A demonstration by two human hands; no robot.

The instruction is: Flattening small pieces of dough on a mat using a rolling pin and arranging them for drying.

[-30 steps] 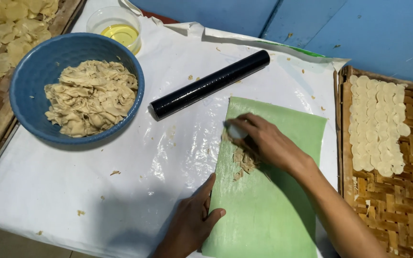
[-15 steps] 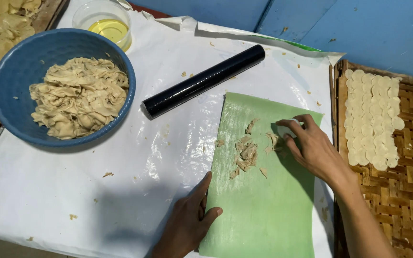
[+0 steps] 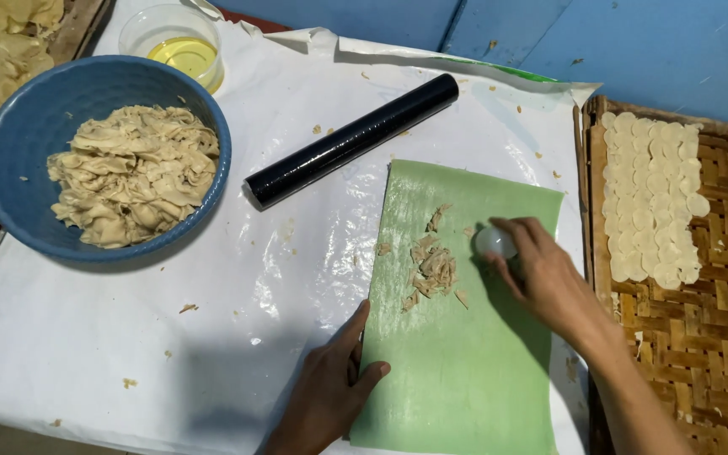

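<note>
The right hand (image 3: 541,270) is closed around a small, pale, rounded tool (image 3: 495,243), probably a cutter or scraper, though the fingers hide most of it. It presses the tool onto the green sheet (image 3: 465,371), right of the sheet's middle. Just left of that grip lies a loose heap of dough scraps (image 3: 433,268), strung out roughly near to far. The right hand is the nearer one to the scraps.

The left hand (image 3: 330,392) holds nothing: it lies flat and open, thumb on the sheet's near left edge, pinning it to the bench (image 3: 128,337), which is covered in white plastic.

A black rolling pin (image 3: 351,141) lies slantwise beyond the sheet, its long axis running from near left to far right. Far left stands a blue bowl (image 3: 10,219) of dough trimmings, with a clear cup of yellow oil (image 3: 180,52) behind it. On the right, a woven bamboo tray (image 3: 718,337) carries rows of pale dough rounds (image 3: 652,198).
</note>
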